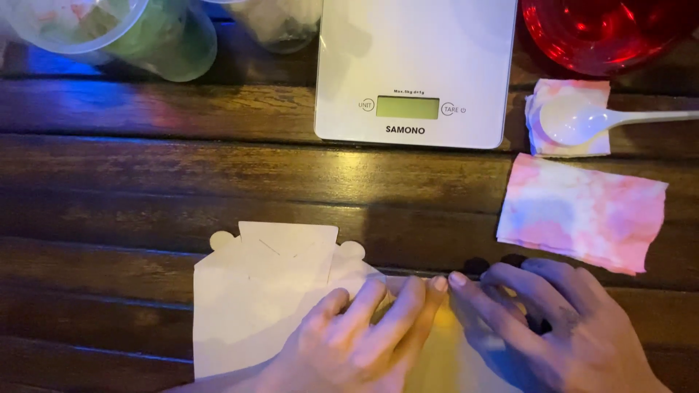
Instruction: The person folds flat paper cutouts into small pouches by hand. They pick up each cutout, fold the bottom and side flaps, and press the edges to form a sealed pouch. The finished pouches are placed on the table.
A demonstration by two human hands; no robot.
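A flat white die-cut paper box blank (pixel 255 291) with rounded tabs lies on the dark wooden table (pixel 145 182) near the front edge. My left hand (pixel 357 335) rests palm down on its right part, fingers together and stretched out. Beside it my right hand (pixel 553 327) presses flat on a yellowish part of the sheet (pixel 444 356), fingertips meeting those of the left hand. Neither hand grips anything; both lie flat on the paper.
A white digital kitchen scale (pixel 411 69) stands at the back centre. Right of it, a white plastic spoon (pixel 604 120) lies on a folded tissue (pixel 571 116), and a pink-stained tissue (pixel 582 211) is nearer. A red container (pixel 604 33) is back right, clear plastic cups (pixel 138 33) back left.
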